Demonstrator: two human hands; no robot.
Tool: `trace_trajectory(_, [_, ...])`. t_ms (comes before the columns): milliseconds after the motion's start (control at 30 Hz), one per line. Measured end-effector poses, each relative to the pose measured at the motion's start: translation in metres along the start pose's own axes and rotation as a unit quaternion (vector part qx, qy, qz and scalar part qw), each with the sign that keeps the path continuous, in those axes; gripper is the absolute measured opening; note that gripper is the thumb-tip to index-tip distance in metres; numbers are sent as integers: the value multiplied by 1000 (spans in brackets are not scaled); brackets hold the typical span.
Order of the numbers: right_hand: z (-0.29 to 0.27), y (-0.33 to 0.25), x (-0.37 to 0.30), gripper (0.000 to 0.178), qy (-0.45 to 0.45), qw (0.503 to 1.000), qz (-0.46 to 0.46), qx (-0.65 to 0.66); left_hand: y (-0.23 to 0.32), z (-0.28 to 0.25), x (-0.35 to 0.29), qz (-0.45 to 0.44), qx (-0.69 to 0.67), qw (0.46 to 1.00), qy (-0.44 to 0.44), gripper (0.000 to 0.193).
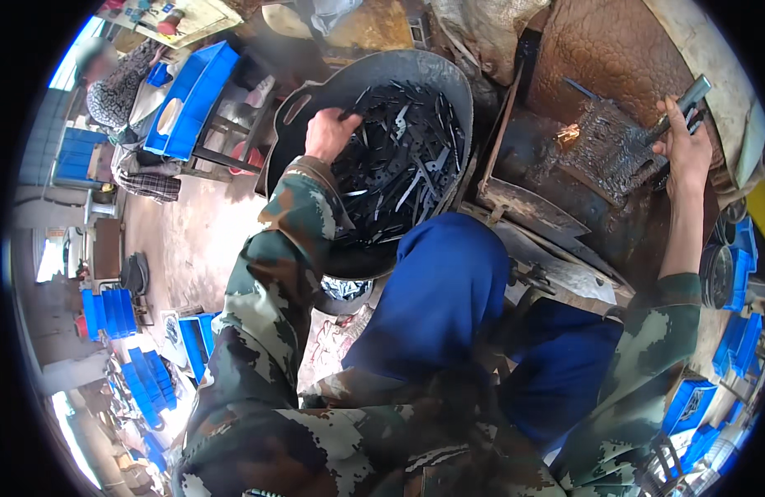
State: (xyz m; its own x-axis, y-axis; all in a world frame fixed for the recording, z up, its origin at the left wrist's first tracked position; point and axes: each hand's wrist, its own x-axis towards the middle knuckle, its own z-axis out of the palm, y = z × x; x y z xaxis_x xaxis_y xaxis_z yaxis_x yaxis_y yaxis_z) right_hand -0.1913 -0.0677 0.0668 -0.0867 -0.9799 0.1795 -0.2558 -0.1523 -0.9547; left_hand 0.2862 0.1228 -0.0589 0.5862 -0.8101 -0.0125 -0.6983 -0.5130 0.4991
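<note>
The left hand point(330, 137) pinched a dark strip point(363, 99) over a tub point(382, 69); the right hand point(685, 149) (fingers curled) gripped a metal bar point(695, 93).

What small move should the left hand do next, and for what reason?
Probably, the left hand should secure one of the dark metal pieces: it reaches into the tub at their edge, though its grip is unclear, while the right hand holds a metal handle.

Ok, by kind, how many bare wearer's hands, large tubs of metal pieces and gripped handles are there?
Bare hands: 2 (left hand, right hand)
Large dark rounded tub of loose, dark metal pieces: 1
Grey cylindrical handle in the right hand: 1
Total: 4
</note>
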Motion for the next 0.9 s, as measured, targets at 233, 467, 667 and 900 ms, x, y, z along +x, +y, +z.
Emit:
trace_trajectory(233, [2, -3, -3, 31, 5, 1000, -4, 12, -18, 29, 8, -139, 62, 988, -21, 65])
trace_trajectory(467, [1, -3, -3, 33, -9, 1000, -1, 1, -46, 46, 18, -172, -18, 985, 25, 60])
trace_trajectory(667, [2, -5, -5, 34, -3, 1000, -4, -8, -69, 12, 9, -195, -301, 925, -127, 20])
trace_trajectory(900, [-1, -3, -2, 36, -7, 999, 7, -35, -22, -22, -43, -42, -394, 898, -191, 5])
